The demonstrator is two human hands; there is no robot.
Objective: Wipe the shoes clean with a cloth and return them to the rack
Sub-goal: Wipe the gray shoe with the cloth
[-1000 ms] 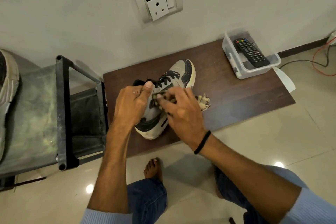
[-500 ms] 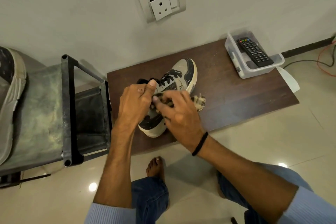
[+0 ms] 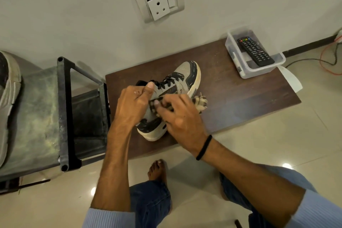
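Your left hand [image 3: 133,105] grips the shoe [image 3: 185,76] at its collar, thumb up by the laces, so it stays steady on the desk [image 3: 240,102] against the rubbing. Your right hand [image 3: 177,116] pinches the cloth [image 3: 200,101] against the shoe's side, its loose end trailing by the sole. The rack [image 3: 63,113] stands just left of the desk, handy for the return; a second shoe [image 3: 9,98] lies on its top.
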